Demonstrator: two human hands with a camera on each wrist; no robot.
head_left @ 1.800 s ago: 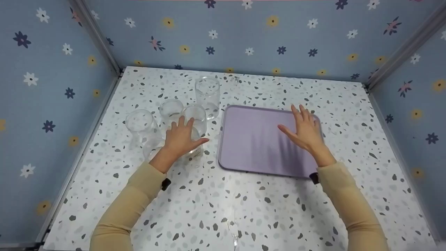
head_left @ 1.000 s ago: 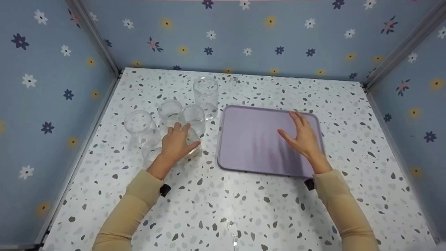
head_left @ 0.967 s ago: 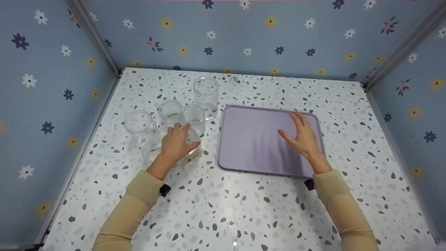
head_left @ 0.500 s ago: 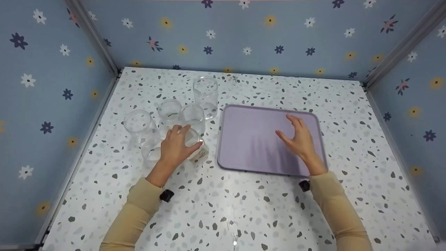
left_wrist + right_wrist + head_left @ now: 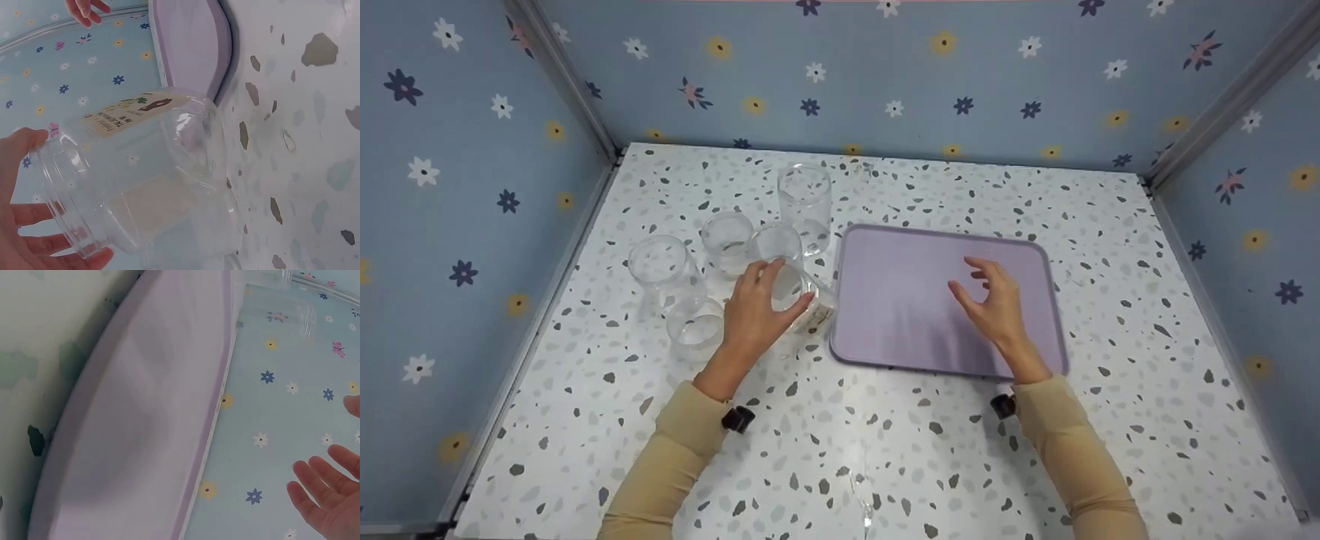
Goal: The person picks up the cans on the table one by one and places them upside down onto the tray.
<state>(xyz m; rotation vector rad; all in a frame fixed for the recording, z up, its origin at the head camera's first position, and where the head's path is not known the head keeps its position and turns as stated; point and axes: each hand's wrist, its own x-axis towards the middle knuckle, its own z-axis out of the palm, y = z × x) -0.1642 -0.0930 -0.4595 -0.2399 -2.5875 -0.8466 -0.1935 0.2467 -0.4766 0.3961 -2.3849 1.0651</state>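
My left hand (image 5: 750, 319) grips a clear jar (image 5: 816, 309) around its neck, thumb on one side and fingers on the other. In the left wrist view the jar (image 5: 146, 174) leans over, with a printed paper label (image 5: 132, 114) on its side and its base toward the table. Just beyond that base lies the purple tray (image 5: 885, 300). Over the right part of the tray hovers my right hand (image 5: 999, 315), its fingers loosely bent and holding nothing. The right wrist view shows that hand (image 5: 337, 500) with fingers spread apart above the tray's surface.
Several more clear jars stand left of the tray: a front one (image 5: 695, 330), a left one (image 5: 660, 266), and a tall one (image 5: 805, 206) at the back. Flower-patterned panels (image 5: 915, 75) wall in the speckled table (image 5: 930, 450) at the back and sides.
My left hand has closed on the jar's neck, tilted the jar and drawn it right, toward the tray. My right hand has shifted left and nearer over the tray, its fingers bending more.
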